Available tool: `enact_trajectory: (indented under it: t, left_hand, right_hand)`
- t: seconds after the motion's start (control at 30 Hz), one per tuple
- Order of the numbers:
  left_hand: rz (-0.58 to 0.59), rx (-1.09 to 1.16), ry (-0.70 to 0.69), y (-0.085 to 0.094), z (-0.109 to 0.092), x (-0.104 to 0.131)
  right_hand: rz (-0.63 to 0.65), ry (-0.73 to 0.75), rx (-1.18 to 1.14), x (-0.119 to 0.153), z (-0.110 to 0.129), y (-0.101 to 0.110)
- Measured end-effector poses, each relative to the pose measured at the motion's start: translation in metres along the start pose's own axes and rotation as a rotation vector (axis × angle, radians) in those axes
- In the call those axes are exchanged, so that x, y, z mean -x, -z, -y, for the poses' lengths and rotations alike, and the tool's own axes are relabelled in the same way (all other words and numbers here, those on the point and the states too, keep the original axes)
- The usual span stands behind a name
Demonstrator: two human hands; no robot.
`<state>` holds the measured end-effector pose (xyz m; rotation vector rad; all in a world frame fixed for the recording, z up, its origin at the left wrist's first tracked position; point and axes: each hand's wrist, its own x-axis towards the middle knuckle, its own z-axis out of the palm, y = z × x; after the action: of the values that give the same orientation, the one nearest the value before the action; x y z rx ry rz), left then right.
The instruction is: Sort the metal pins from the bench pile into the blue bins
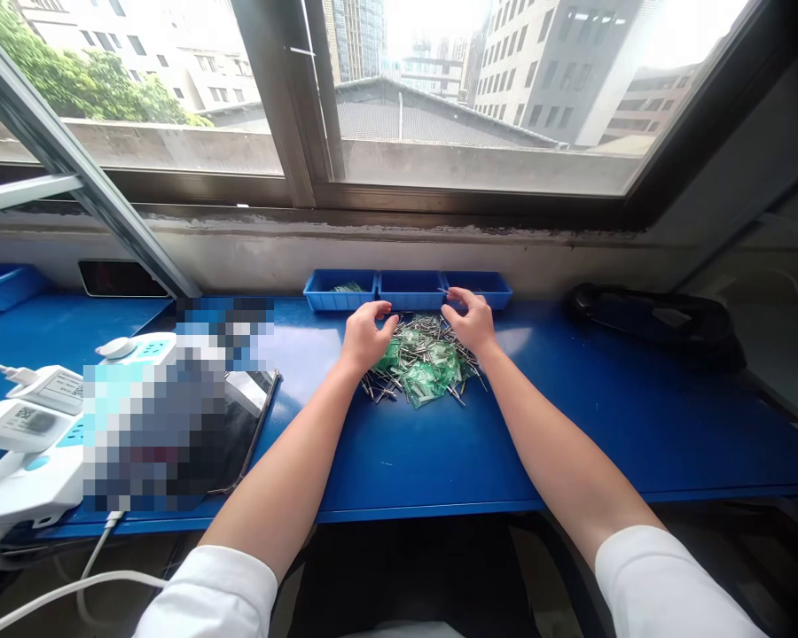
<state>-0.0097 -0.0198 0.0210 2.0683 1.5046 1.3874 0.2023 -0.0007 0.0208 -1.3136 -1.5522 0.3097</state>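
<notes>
A heap of thin metal pieces and green transparent packets (429, 363) lies on the blue tabletop (426, 461). Over the heap's left edge is my left hand (368, 337), its thumb and fingers apart with nothing seen between them. My right hand (471, 321) is at the heap's upper right, in front of the right blue bin (496, 292), pinching a small thin piece (444, 291) at its fingertips. Beyond the heap stand the middle blue bin (410, 291) and the left blue bin (339, 297), which holds some greenish pieces.
At the left are a white power strip (33, 483) with plugs and cables, a blurred-out area and a dark tablet-like edge (262, 425). A black bag-like object (658, 323) lies at the right. A window and its sill (399, 221) rise behind the table.
</notes>
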Motion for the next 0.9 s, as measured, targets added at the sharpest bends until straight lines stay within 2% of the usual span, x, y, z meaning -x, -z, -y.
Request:
enact_trajectory:
  t: [0.13, 0.3, 0.4, 0.5, 0.57, 0.77, 0.9]
  left_hand:
    - [0.024, -0.048, 0.057, 0.002, 0.007, -0.002]
    - [0.054, -0.098, 0.067, 0.002, 0.013, -0.002]
    - [0.062, -0.115, 0.076, 0.003, 0.016, -0.003]
    - [0.076, -0.109, 0.083, 0.006, 0.017, -0.004]
    - [0.115, -0.094, 0.056, 0.008, 0.014, -0.004]
    - [0.365, -0.183, -0.112, 0.008, 0.003, 0.004]
    - [0.37, -0.276, -0.103, 0.004, 0.005, 0.005]
  right_hand:
    - [-0.029, -0.086, 0.28, -0.012, -0.02, 0.006]
    - [0.044, -0.074, 0.337, -0.016, -0.04, 0.004]
    - [-0.006, -0.005, 0.333, -0.012, -0.038, 0.002]
    - [-0.028, 0.098, 0.297, -0.004, -0.025, 0.002]
    - [0.037, 0.166, 0.236, 0.003, -0.014, 0.002]
    - [0.436, 0.306, 0.158, 0.014, 0.006, 0.007]
    - [0.453, 0.313, 0.256, 0.018, 0.007, 0.006]
